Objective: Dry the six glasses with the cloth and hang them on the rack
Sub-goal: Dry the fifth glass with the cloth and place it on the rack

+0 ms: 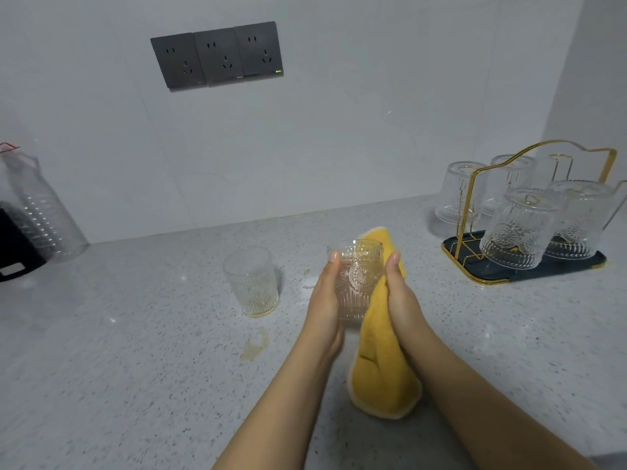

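Glass [354,279] being held upright btwn both hands above the countertop [135,351], yellow cloth [380,361] on its right side.

Left hand [325,296] is wrapping the glass's left wall, thumb tip showing at the rim, other fingers hidden behind it; right hand [400,296] is gripping the cloth against the glass, fingers hidden by the fabric, so can't tell exactly how they're lying. Cloth is hanging down btwn the forearms. A second glass [252,281] is standing upright on the counter just left, w/ a yellowish smear [254,344] in front of it. Rack [529,212] w/ gold wire and dark tray is sitting far right, four glasses [515,228] hanging upside down; rear pegs hard to make out through the glass. Clear plastic bottle [44,212] and a black object [13,245] at left are being cut off by the frame edge. Three dark sockets [217,56] on the wall.
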{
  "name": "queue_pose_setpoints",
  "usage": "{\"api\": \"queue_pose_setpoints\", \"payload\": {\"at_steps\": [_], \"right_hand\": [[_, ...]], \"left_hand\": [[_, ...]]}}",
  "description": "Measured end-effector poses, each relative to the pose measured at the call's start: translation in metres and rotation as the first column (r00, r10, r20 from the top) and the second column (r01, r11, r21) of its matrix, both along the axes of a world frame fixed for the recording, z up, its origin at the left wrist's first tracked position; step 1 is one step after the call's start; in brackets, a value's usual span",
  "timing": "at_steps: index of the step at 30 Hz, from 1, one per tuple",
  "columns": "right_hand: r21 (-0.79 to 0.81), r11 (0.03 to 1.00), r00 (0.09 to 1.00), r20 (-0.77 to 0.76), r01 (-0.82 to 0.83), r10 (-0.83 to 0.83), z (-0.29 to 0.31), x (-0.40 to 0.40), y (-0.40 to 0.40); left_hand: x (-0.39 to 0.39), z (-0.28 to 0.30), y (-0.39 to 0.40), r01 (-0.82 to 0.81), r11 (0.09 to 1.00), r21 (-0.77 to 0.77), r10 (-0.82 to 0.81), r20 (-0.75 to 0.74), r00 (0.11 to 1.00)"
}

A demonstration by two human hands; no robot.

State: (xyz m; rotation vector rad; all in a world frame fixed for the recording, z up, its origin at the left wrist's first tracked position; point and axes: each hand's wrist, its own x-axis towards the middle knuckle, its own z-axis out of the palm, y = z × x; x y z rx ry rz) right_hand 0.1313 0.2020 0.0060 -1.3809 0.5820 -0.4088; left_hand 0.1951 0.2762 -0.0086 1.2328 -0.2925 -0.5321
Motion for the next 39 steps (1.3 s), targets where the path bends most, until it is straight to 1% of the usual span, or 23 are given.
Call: {"api": "queue_pose_setpoints", "payload": {"at_steps": [2, 4, 5, 7, 9, 13, 14, 15, 17, 19, 20, 21, 23, 24, 25, 27, 29, 31, 33, 35, 36, 37, 39], "right_hand": [[-0.038, 0.999, 1.0, -0.019, 0.01, -0.011, -0.006, 0.0, 0.001], [-0.118, 0.993, 1.0, 0.001, 0.007, -0.006, -0.009, 0.001, 0.004], [-0.183, 0.983, 1.0, 0.027, -0.001, 0.006, -0.011, 0.002, 0.007], [-0.281, 0.96, 0.997, 0.073, -0.01, 0.032, -0.015, 0.004, 0.011], [-0.271, 0.962, 0.994, 0.096, -0.019, 0.047, -0.015, 0.006, 0.009], [-0.074, 0.997, 0.997, 0.078, 0.007, -0.002, -0.011, 0.009, -0.003], [-0.088, 0.996, 0.998, 0.069, -0.004, 0.01, -0.012, 0.008, -0.002], [-0.141, 0.99, 0.997, 0.066, -0.023, 0.033, -0.014, 0.005, 0.002], [-0.303, 0.95, 0.988, 0.108, -0.07, 0.108, -0.019, 0.0, 0.015], [-0.393, 0.917, 0.979, 0.147, -0.072, 0.14, -0.021, -0.003, 0.019], [-0.393, 0.918, 0.98, 0.157, -0.055, 0.126, -0.019, -0.001, 0.017], [-0.356, 0.934, 0.985, 0.15, -0.026, 0.085, -0.017, 0.002, 0.013], [-0.179, 0.983, 0.992, 0.119, 0.048, -0.027, -0.011, 0.006, 0.002], [-0.082, 0.995, 0.993, 0.099, 0.065, -0.057, -0.01, 0.009, -0.003], [-0.029, 0.997, 0.995, 0.077, 0.07, -0.068, -0.009, 0.011, -0.005], [-0.06, 0.997, 0.998, 0.048, 0.054, -0.051, -0.011, 0.01, -0.002], [-0.119, 0.993, 0.997, 0.07, 0.024, -0.016, -0.015, 0.006, 0.003], [-0.195, 0.981, 0.993, 0.106, -0.02, 0.042, -0.02, 0.001, 0.007], [-0.309, 0.949, 0.988, 0.122, -0.057, 0.099, -0.022, -0.002, 0.013], [-0.379, 0.924, 0.986, 0.13, -0.046, 0.103, -0.02, -0.001, 0.017], [-0.364, 0.931, 0.987, 0.141, -0.021, 0.078, -0.02, 0.001, 0.014], [-0.304, 0.953, 0.989, 0.138, -0.001, 0.045, -0.018, 0.003, 0.01], [-0.136, 0.99, 0.997, 0.069, 0.044, -0.035, -0.016, 0.01, -0.003]], "left_hand": [[0.002, -0.001, 0.001, -0.068, 0.995, 0.068, 0.061, 0.097, 0.993], [0.004, -0.002, 0.002, -0.135, 0.985, 0.108, 0.109, 0.218, 0.97], [0.004, -0.003, 0.002, -0.144, 0.983, 0.113, 0.111, 0.257, 0.96], [-0.001, -0.003, 0.002, -0.12, 0.982, 0.145, 0.075, 0.285, 0.956], [-0.005, -0.006, 0.001, -0.079, 0.983, 0.163, 0.036, 0.252, 0.967], [-0.002, -0.012, -0.001, -0.008, 0.999, 0.034, 0.005, 0.095, 0.995], [0.0, -0.012, -0.002, -0.016, 1.0, -0.013, 0.017, 0.059, 0.998], [0.004, -0.013, -0.003, -0.034, 0.998, -0.061, 0.035, 0.015, 0.999], [0.01, -0.012, -0.002, -0.065, 0.987, -0.146, 0.055, -0.07, 0.996], [0.014, -0.013, 0.001, -0.054, 0.985, -0.162, 0.041, -0.084, 0.996], [0.012, -0.012, 0.003, -0.056, 0.99, -0.13, 0.049, -0.055, 0.997], [0.009, -0.01, 0.003, -0.065, 0.994, -0.084, 0.064, -0.012, 0.998], [0.003, -0.009, 0.002, -0.074, 0.997, 0.025, 0.072, 0.07, 0.995], [0.0, -0.01, 0.0, -0.063, 0.996, 0.063, 0.056, 0.102, 0.993], [-0.002, -0.01, -0.001, -0.055, 0.994, 0.098, 0.041, 0.137, 0.99], [-0.002, -0.011, -0.004, -0.036, 0.99, 0.136, 0.012, 0.174, 0.985], [0.001, -0.011, -0.005, -0.028, 0.994, 0.107, 0.013, 0.143, 0.99], [0.005, -0.01, -0.003, -0.082, 0.995, 0.057, 0.076, 0.101, 0.992], [0.01, -0.011, -0.001, -0.147, 0.988, 0.041, 0.143, 0.094, 0.985], [0.013, -0.012, 0.0, -0.146, 0.988, 0.047, 0.14, 0.108, 0.984], [0.011, -0.01, 0.0, -0.112, 0.992, 0.06, 0.105, 0.11, 0.988], [0.01, -0.011, 0.0, -0.059, 0.995, 0.077, 0.05, 0.11, 0.993], [0.007, -0.013, -0.001, 0.026, 0.993, 0.114, -0.043, 0.15, 0.988]]}}
